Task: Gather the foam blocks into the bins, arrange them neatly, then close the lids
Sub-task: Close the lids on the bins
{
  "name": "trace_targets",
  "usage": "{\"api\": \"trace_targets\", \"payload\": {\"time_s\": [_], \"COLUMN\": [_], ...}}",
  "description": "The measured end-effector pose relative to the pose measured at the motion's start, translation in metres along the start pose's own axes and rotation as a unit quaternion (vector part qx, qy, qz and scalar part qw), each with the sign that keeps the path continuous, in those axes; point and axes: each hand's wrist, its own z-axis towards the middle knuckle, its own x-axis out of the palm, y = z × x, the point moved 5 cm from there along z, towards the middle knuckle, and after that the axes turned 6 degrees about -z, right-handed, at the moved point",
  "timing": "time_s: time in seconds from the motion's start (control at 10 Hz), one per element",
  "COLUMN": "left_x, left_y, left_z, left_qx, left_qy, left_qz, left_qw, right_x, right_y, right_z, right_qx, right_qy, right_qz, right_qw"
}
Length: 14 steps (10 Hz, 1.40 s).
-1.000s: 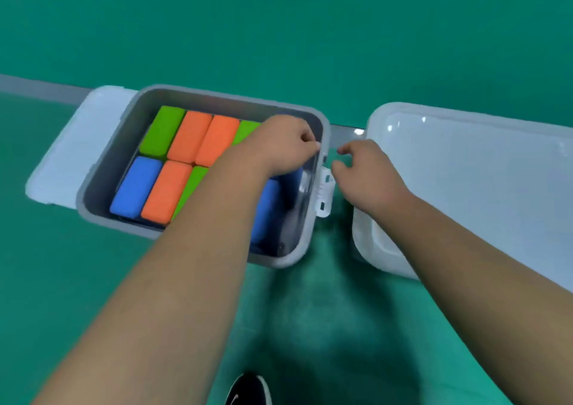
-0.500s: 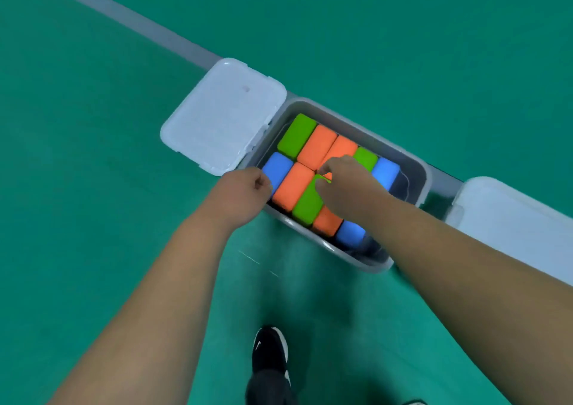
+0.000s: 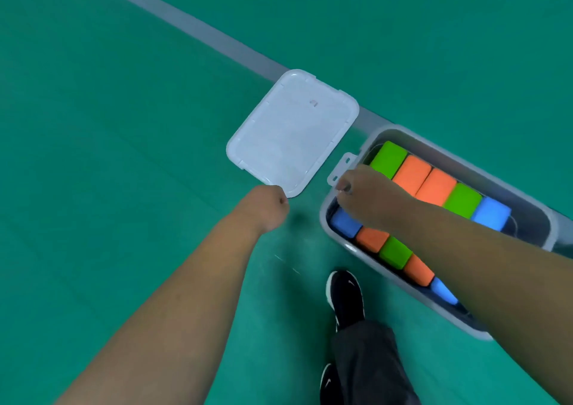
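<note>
A grey bin (image 3: 347, 246) stands open on the green floor at the right. It is packed with foam blocks in two rows: green (image 3: 389, 158), orange (image 3: 435, 186) and blue (image 3: 491, 213) ones. Its translucent white lid (image 3: 291, 131) lies flat on the floor to the bin's left. My left hand (image 3: 263, 207) has curled fingers and grips the lid's near corner. My right hand (image 3: 361, 198) reaches over the bin's left end. Its fingertips pinch the white latch (image 3: 342, 167) at the rim, and my forearm hides several blocks.
A pale grey line (image 3: 192, 26) crosses the floor diagonally behind the lid and bin. My black shoe (image 3: 345, 297) and dark trouser leg (image 3: 369, 361) are just in front of the bin. Green floor stretches away to the left.
The view swung left, so the bin now sits at the right. My left hand went from the bin's corner to the lid's corner. My right hand left the blocks for the latch.
</note>
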Motion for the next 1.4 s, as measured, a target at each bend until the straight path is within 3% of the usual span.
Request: {"api": "trace_targets", "payload": {"time_s": [0.3,0.5,0.7,0.8,1.0,1.2,1.3,1.4], "left_x": [0.005,0.076,0.145,0.164,0.17,0.188,0.192,0.17], "left_y": [0.084,0.134,0.171,0.172,0.158,0.165,0.164,0.165], "left_z": [0.133,0.221,0.274,0.288,0.296,0.278,0.27,0.256], "left_qx": [-0.037,-0.017,0.076,0.125,0.144,0.12,0.146,0.169], "left_qy": [0.038,0.037,0.028,0.034,-0.029,0.019,0.026,-0.046], "left_qz": [0.072,0.066,0.14,0.171,0.287,0.343,0.341,0.324], "left_qw": [0.996,0.997,0.987,0.977,0.947,0.931,0.928,0.93], "right_x": [0.06,0.152,0.235,0.249,0.247,0.24,0.241,0.238], "right_y": [0.04,0.026,-0.008,-0.016,-0.015,-0.002,0.0,0.005], "right_z": [0.162,0.235,0.283,0.295,0.304,0.288,0.282,0.277], "right_qx": [-0.003,0.031,0.109,0.119,0.134,0.063,0.044,0.029], "right_qy": [0.083,0.134,0.205,0.21,0.202,0.209,0.209,0.179], "right_qz": [-0.075,-0.14,-0.194,-0.213,-0.223,-0.269,-0.265,-0.238], "right_qw": [0.994,0.981,0.953,0.947,0.944,0.938,0.94,0.954]}}
